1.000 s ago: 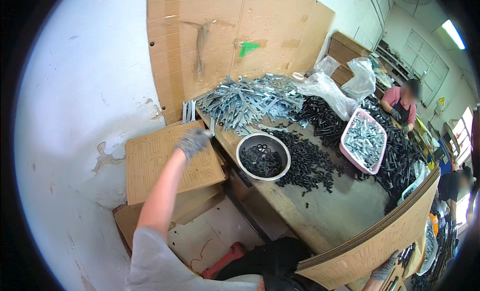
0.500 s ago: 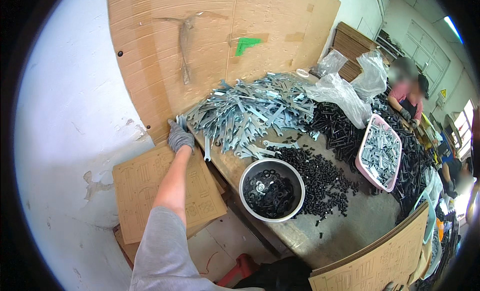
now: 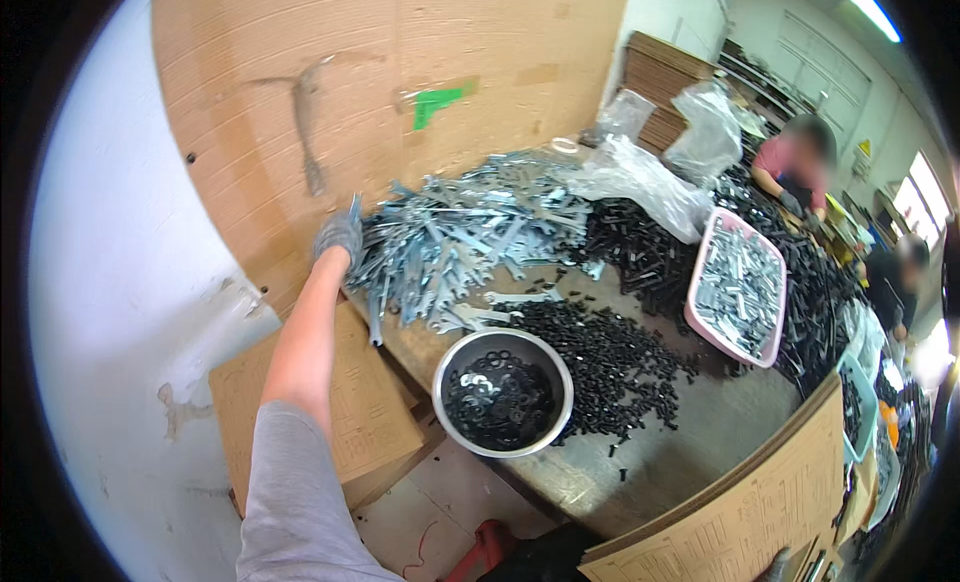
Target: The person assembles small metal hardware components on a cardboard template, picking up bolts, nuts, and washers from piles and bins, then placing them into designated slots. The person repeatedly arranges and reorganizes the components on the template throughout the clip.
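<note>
My left hand [image 3: 338,239], in a grey knit glove, reaches to the left end of a heap of flat silver open-end wrenches [image 3: 470,237]. Its fingers are closed around at least one wrench [image 3: 355,210], whose end sticks up beyond the glove; the grip is partly hidden and slightly blurred. Of my right hand [image 3: 776,566], only a bit of grey glove shows at the lower edge, against a cardboard sheet [image 3: 730,522] with printed line drawings. Its other fingers are out of the picture.
A steel bowl of black washers [image 3: 447,422] stands by the table's near edge, beside loose black screws [image 3: 600,372]. Farther right are a pink basket [image 3: 697,312] of silver tubes, clear plastic bags [image 3: 640,182] and a co-worker [image 3: 790,172]. Cardboard boxes [image 3: 375,412] sit below my left arm.
The view has shifted, so the table's contents sit farther left. My left hand has come up beside the wrench heap, with a wrench end now rising above the glove. The right glove shows slightly more.
</note>
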Tool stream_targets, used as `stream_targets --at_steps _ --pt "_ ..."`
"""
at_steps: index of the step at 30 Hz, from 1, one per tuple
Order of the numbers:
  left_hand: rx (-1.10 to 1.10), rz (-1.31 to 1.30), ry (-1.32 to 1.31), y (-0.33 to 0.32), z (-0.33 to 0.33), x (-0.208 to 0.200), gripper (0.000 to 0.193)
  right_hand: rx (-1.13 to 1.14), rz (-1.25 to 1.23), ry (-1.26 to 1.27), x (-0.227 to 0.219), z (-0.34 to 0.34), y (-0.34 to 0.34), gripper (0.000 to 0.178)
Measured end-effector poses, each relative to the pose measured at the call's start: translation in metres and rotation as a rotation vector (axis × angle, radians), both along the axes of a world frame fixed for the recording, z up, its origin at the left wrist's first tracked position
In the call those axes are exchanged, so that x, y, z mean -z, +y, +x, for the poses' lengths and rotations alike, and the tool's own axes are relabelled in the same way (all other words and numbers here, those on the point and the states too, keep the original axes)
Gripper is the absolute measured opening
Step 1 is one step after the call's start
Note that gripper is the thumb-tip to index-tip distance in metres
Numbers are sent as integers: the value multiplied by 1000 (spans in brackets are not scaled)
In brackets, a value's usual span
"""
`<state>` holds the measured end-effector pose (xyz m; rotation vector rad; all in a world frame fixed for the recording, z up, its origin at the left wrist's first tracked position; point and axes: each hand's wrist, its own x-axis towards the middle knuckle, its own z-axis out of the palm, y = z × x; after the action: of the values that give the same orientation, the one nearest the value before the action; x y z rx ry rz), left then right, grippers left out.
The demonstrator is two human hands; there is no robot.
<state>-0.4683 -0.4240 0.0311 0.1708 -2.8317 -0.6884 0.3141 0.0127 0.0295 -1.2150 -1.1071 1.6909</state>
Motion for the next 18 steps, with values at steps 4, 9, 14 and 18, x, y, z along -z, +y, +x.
stream_targets --at_steps 4,9,14,18 --pt "372 3 -71 63 -64 -22 82 -31 -54 83 0 -26 0 69" --pt "182 -391 -19 99 -75 -74 60 -53 -123 -42 21 -25 56 60" --pt "1077 144 211 277 207 -128 51 -194 -249 -171 25 -5 79 64" --pt "1466 -90 -149 325 402 -39 68 -219 99 -691 26 -19 91 68"
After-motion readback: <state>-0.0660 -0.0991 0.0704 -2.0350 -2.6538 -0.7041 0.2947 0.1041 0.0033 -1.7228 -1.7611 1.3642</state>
